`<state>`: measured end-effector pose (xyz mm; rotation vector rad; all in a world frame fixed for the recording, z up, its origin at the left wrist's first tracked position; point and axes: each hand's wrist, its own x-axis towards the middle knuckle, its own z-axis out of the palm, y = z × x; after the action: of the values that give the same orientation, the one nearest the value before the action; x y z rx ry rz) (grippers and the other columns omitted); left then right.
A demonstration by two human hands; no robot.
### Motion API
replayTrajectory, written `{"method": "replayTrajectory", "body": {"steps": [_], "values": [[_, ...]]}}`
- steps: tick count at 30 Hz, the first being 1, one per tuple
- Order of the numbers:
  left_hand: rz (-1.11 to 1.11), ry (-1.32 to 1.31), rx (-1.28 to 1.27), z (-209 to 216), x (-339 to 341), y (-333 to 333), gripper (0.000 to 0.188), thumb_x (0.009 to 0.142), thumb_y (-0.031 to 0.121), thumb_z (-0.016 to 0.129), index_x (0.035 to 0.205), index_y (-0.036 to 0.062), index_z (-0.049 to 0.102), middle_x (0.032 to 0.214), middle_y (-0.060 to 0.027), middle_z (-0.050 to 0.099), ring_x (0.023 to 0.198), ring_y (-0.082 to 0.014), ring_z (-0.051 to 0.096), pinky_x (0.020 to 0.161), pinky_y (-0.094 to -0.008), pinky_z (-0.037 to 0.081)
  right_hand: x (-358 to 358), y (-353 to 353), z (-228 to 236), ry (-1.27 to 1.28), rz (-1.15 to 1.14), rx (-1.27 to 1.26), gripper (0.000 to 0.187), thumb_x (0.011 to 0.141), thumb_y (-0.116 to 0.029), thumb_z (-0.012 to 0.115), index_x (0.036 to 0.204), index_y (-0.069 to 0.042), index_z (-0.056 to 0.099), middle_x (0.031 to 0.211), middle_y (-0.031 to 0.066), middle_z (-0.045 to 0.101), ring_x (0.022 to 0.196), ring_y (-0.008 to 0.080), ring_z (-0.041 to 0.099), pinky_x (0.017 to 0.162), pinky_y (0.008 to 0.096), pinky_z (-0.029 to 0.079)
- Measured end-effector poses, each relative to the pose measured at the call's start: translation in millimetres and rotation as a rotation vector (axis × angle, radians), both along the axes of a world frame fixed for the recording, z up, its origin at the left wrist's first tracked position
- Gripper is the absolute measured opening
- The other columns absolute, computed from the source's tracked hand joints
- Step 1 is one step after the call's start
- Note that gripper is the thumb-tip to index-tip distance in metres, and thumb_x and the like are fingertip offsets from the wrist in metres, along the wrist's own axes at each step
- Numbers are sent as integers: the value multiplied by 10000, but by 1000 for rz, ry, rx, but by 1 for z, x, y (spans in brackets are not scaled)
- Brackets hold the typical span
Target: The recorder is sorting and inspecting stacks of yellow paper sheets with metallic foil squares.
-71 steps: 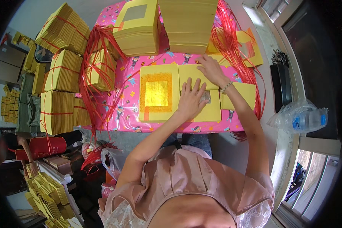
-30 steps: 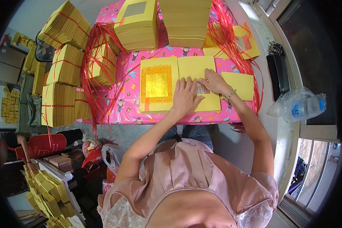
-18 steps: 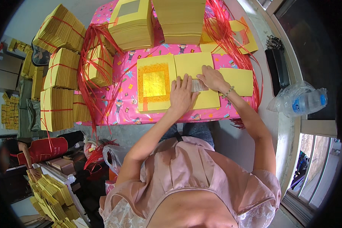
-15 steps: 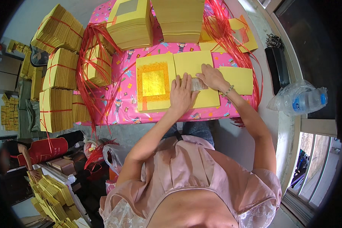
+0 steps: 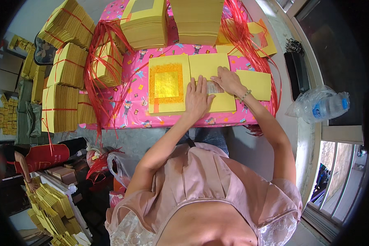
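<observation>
with the clock centred on the two hands and twelve pointing away from the person, both hands lie on a yellow paper piece with a silver patch (image 5: 215,87) in the middle of the near half of the pink table cover (image 5: 131,102). the silver patch shows between them. the left hand (image 5: 198,98) is flat, its fingers straight toward twelve with only narrow gaps between them, its thumb spread out toward two. the right hand (image 5: 229,80) reaches in from four, its fingers extended toward eleven and held close together, the thumb standing apart toward ten; neither hand shows a pinch. a beaded bracelet (image 5: 245,95) circles the right wrist.

just beside the left hand, at nine, lies a yellow piece with an orange border and gold square (image 5: 167,85). at three, near the right wrist, lies a plain yellow piece (image 5: 258,85).

close to twelve stands a tall yellow stack (image 5: 196,26), and toward half past ten a stack topped with a grey patch (image 5: 144,28). red strings (image 5: 238,30) trail over paper at one, and a bunch of red ribbon (image 5: 98,61) hangs at nine, in front of small yellow bundles. farther out, between nine and ten, red-tied yellow bundles (image 5: 69,65) sit one beyond another. a clear bottle in a plastic bag (image 5: 330,107) lies just past three.

at eight, well apart, a co-worker in a red apron (image 5: 45,158) has a hand on yellow packets (image 5: 49,205); that hand's fingers are too small to tell.
</observation>
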<state>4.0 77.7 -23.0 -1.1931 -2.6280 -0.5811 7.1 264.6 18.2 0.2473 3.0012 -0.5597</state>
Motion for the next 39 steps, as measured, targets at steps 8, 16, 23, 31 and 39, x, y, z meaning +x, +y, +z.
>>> {"method": "replayTrajectory", "body": {"steps": [8, 16, 23, 31, 39], "values": [[4, -42, 32, 6, -2, -3, 668, 872, 332, 614, 1361, -59, 382, 1394, -309, 379, 1283, -451, 394, 1079, -516, 290, 1, 6, 4, 354, 338, 214, 365, 834, -354, 650, 971, -33, 540, 892, 134, 581, 812, 326, 631, 681, 431, 509], [-29, -280, 391, 26, -32, -4, 534, 870, 208, 627, 1293, -48, 426, 1266, -277, 471, 1155, -431, 478, 1005, -483, 369, -6, 17, -6, 447, 563, 439, 174, 845, -258, 618, 840, -103, 539, 793, 63, 562, 687, 226, 622, 643, 369, 485], [331, -671, 704, 23, -67, 9, 717, 874, 380, 665, 1315, -89, 347, 1021, -198, 524, 877, -249, 598, 758, -353, 507, -6, 17, -4, 610, 491, 446, 159, 843, -243, 616, 813, -116, 526, 751, 42, 550, 665, 192, 615, 645, 342, 442], [242, -1256, 1076, 20, -71, 16, 649, 908, 101, 613, 1384, -27, 191, 1054, -173, 582, 781, -214, 662, 674, -312, 573, 8, 3, 4, 579, 421, 436, 187, 848, -285, 638, 879, -115, 567, 807, 37, 577, 714, 197, 605, 673, 345, 424], [133, -896, 1233, 34, -15, -4, 399, 918, 17, 536, 1298, -22, 421, 1152, -119, 615, 946, -110, 612, 729, -245, 540, 46, -3, 36, 821, -178, -45, 366, 898, -209, 643, 1170, 6, 527, 1051, 173, 601, 943, 302, 610, 878, 387, 468]]}}
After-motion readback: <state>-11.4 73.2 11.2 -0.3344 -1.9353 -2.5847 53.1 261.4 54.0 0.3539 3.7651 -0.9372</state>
